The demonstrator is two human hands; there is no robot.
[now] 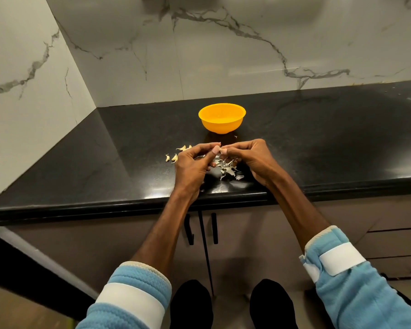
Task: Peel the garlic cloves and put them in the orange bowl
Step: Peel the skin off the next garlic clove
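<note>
Both hands meet over the table (318,138), just in front of the bowl (221,125). Left hand (192,166) and right hand (252,160) have fingers curled, thumbs tip to tip, and pinch a clove (219,144) between them. It is mostly hidden and only a pale sliver shows above the thumbs, so can't tell if it's peeled. The bowl is orange, upright, near the back wall and apart from the hands; contents not readable from this angle. Peels (228,170) lie scattered on the table right under and between the hands. A few loose cloves (173,158) lie just left of the left hand. Light blue sleeves (138,300) with white bands are pushed up both forearms. Cabinet doors with dark handles (214,227) sit below the table edge.
</note>
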